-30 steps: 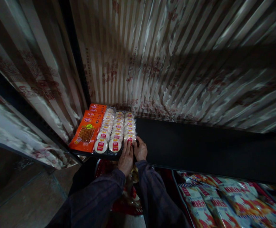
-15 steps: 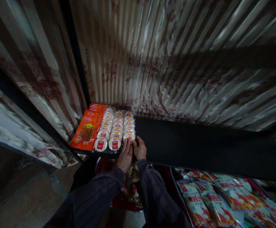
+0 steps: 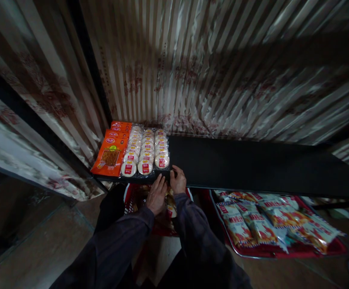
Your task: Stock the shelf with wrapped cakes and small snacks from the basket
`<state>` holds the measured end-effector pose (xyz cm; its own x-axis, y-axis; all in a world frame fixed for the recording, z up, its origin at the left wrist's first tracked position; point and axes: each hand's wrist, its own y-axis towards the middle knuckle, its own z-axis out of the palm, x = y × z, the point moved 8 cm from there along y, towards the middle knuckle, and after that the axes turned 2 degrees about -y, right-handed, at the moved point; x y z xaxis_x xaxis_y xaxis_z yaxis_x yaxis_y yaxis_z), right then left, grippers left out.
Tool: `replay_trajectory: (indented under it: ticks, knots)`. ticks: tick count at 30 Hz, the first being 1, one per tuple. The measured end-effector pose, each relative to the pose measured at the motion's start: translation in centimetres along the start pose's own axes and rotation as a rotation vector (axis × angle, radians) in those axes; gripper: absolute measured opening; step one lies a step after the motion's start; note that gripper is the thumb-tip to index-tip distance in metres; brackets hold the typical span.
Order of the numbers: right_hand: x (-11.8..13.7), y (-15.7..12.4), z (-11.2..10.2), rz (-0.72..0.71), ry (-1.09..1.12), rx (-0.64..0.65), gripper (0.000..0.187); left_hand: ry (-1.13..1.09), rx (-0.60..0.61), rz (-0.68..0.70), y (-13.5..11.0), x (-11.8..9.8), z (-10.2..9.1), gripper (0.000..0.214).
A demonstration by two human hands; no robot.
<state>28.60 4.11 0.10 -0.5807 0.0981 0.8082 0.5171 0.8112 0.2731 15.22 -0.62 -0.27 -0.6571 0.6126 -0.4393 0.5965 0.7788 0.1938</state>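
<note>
My left hand (image 3: 157, 194) is over the front edge of the black shelf (image 3: 240, 166), fingers stretched out and holding nothing. Beside it, my right hand (image 3: 178, 180) rests at the shelf edge with its fingers loosely bent and apart, nothing visible in them. Just beyond both hands, the rightmost row of round white wrapped crackers (image 3: 162, 161) stands in overlapping packs with red labels. Two similar rows of wrapped crackers (image 3: 145, 167) lie to its left. Orange snack packets (image 3: 111, 154) fill the shelf's left end.
Below the shelf, under my hands, is a red basket (image 3: 128, 198) with wrapped goods inside. Another red basket (image 3: 270, 253) to the right holds several white-and-red snack bags (image 3: 261, 226). A striped curtain (image 3: 192, 80) hangs behind the shelf, beside a dark upright post (image 3: 93, 60).
My hands have drawn back from the front pack of the rightmost cracker row to the shelf's edge. The camera view has shifted, showing more of the baskets below.
</note>
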Motion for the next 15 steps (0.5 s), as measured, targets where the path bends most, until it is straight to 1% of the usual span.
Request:
replay_trajectory:
  ticks: [4,7,10,13,15]
  knots:
    - [0.2,-3.0,-1.2,-0.053,0.132,-0.006,0.032,-0.008,0.039,-0.009,-2.0,-0.2,0.8,0.062]
    - [-1.0,-6.0,-1.6,-0.013,0.176,0.014,0.028,-0.032,0.044,-0.018,-3.6,0.0,1.6,0.059]
    - [-3.5,-8.7,-1.4,0.068,0.118,0.064,0.028,-0.063,0.075,-0.061,-5.5,0.7,2.9,0.05]
    - [-7.2,-10.7,-0.5,0.2,-0.053,0.187,0.023,-0.088,0.18,-0.181,-7.3,2.1,4.9,0.048]
    - [-9.2,-11.6,-0.2,0.235,-0.145,0.265,0.021,-0.117,0.234,-0.235,-8.3,2.6,6.0,0.05]
